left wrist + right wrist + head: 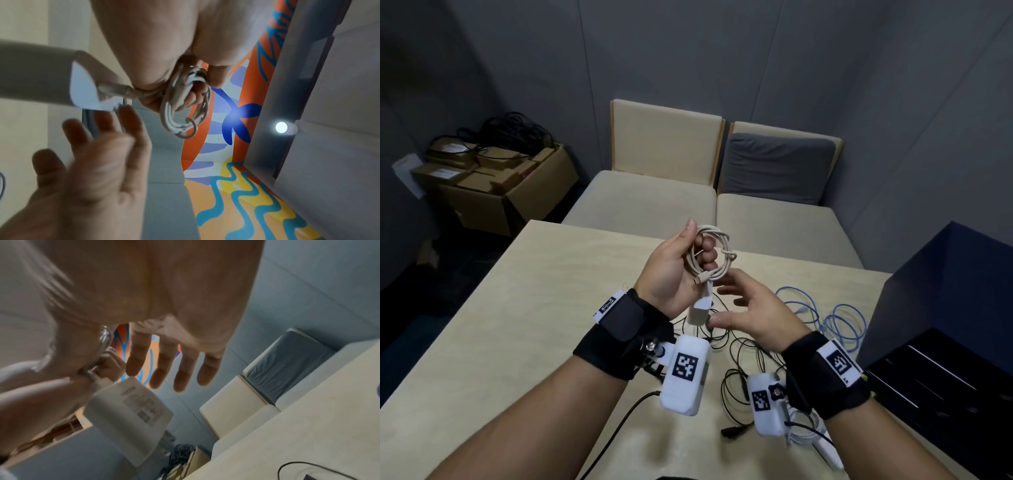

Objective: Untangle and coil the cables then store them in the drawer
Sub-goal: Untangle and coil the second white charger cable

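Gripping a coiled beige cable (714, 272) above the bench (544, 294), the left hand (671, 270) is facing palm up; its white adapter (700, 308) is hanging below, while the right hand (753, 308) is hovering beside it, fingers spread and relaxed.

Left counter (544, 308) is left bare. Centre is covered by black cables (734, 356), blue cable (834, 323) to their right. Far right is blocked by dark drawer unit (945, 301). Space above is taken by left grip (671, 274) holding beige cable coil (724, 267).
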